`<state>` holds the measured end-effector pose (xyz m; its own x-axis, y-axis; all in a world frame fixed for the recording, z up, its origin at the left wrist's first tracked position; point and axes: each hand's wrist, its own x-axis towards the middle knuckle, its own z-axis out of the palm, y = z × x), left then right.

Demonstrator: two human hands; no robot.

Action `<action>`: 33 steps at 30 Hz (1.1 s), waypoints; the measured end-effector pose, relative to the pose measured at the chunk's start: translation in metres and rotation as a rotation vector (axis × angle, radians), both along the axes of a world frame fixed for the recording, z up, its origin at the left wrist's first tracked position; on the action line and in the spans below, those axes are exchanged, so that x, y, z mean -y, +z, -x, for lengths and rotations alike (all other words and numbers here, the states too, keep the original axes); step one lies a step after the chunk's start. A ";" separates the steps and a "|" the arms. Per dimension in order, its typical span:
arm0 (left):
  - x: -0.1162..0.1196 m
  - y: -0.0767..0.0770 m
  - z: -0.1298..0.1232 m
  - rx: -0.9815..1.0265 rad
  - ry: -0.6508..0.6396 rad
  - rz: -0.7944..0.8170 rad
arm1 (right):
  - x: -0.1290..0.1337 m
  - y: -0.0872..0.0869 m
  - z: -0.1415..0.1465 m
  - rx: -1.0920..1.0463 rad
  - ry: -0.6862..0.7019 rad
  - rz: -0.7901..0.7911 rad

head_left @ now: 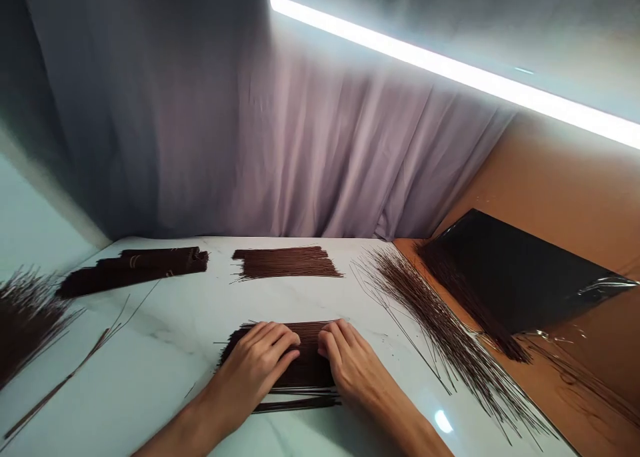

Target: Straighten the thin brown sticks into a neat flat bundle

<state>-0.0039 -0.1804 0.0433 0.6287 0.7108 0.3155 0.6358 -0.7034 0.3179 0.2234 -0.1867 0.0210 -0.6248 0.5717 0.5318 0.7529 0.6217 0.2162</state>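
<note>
In the head view, a flat layer of thin dark brown sticks (306,369) lies crosswise on the white marbled table, near the bottom middle. My left hand (265,358) rests on its left part, fingers curled and pressed together at the far edge. On the right part, my right hand (345,355) is closed in the same way, its fingertips bent inward against the sticks. Whether either hand pinches single sticks is hidden under the fingers. A few loose sticks (300,403) lie along the near side, between my wrists.
Behind lie another stick layer (287,262) and dark bundles (145,267) at the left. Loose sticks (440,317) spread along the table's right side. A black plastic sheet (510,270) lies on the orange surface. Further sticks (30,323) stand out at the left edge.
</note>
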 end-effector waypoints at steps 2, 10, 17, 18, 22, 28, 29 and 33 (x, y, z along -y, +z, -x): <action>0.003 0.011 -0.007 0.035 -0.025 0.028 | 0.003 0.011 0.000 -0.087 0.042 0.070; 0.018 0.024 -0.001 0.420 0.091 0.378 | -0.008 0.049 0.002 -0.504 0.108 0.428; 0.007 0.006 0.013 0.973 0.246 0.991 | -0.145 0.030 0.022 -0.309 -0.099 0.321; 0.008 0.006 0.013 1.016 0.244 1.020 | -0.162 0.025 0.026 -0.260 -0.113 0.322; 0.013 0.007 0.015 1.091 0.262 1.091 | -0.194 0.006 0.039 -0.086 -0.169 0.315; 0.018 0.011 0.016 1.132 0.278 1.146 | -0.191 -0.008 0.044 0.077 -0.213 0.269; 0.019 0.012 0.016 1.129 0.278 1.153 | -0.190 -0.008 0.044 0.098 -0.207 0.262; 0.017 0.008 0.014 1.108 0.268 1.150 | -0.190 -0.007 0.040 0.138 -0.184 0.245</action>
<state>-0.0182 -0.1978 0.0508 0.2923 0.9250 -0.2426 -0.1933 0.3056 0.9323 0.1830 0.0034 0.0140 -0.5560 0.7818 0.2823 0.8312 0.5244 0.1847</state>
